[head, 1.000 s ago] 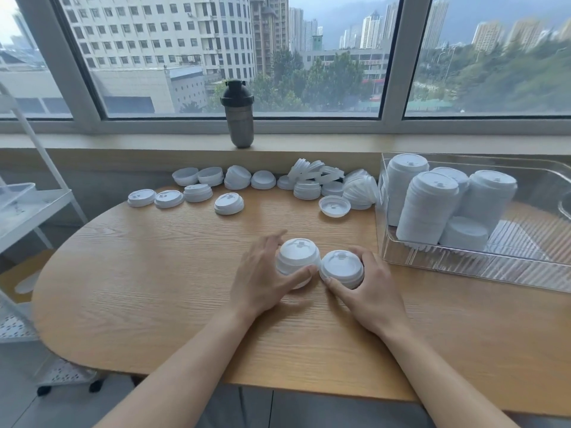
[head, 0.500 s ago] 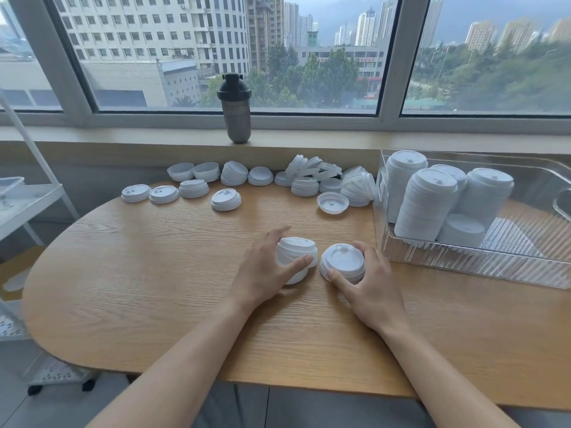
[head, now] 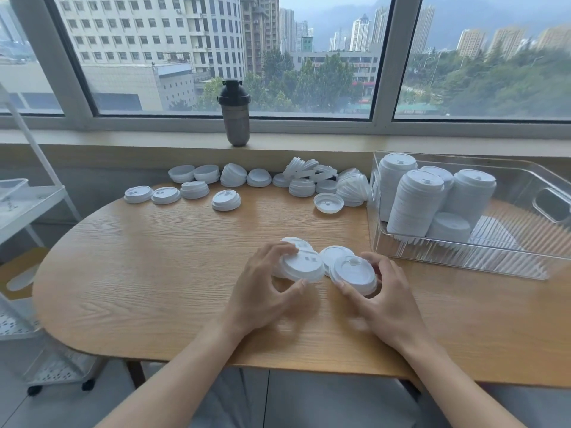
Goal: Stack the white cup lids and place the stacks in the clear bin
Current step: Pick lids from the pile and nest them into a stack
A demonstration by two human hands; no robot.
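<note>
White lids (head: 304, 267) in left hand (head: 262, 291), right hand (head: 383, 301), beside clear bin (head: 463, 257).

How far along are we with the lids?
Done: several tall stacks stand in the clear bin. In hand: the left hand and right hand each grip a short stack near the table's front. Left: many loose lids along the table's far edge.

held lids: two small white stacks, near centre; left one (head: 301, 267) tilted, gripped by left hand (head: 259, 291); right one (head: 353, 273) tilted, gripped by right hand (head: 386, 301); just beside each other
loose lids (head: 262, 183): far edge of table, scattered; some upside down, some in short stacks
clear bin (head: 463, 257): right; tall white lid stacks (head: 414, 202) upright at its left end
</note>
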